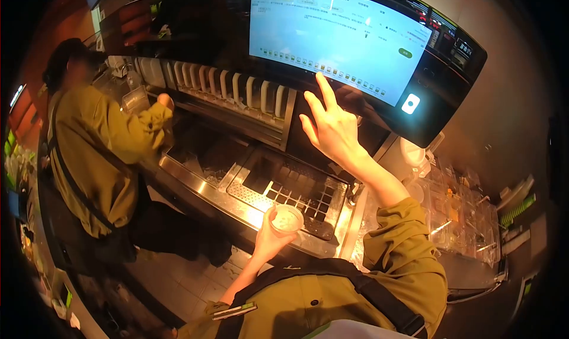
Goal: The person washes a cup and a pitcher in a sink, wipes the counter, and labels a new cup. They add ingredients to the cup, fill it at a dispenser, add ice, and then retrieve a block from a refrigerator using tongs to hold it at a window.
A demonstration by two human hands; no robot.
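My left hand [271,239] is wrapped round a pale cup [288,218] and holds it above the front edge of the steel counter. The cup's open top faces me, with something whitish inside. My right hand [333,124] is raised at a large touchscreen [338,39], holding nothing, its fingers apart. Its index fingertip is right at the lower edge of the lit display, by a row of small icons. Below this hand lies a drain grate [298,199] with square openings, set into the counter.
At left a co-worker [98,155] in an olive shirt stands at the same counter, one hand near a clear container [135,100]. A row of white upright dispensers [234,87] lines the back. Clear lidded bins [459,211] stand at right.
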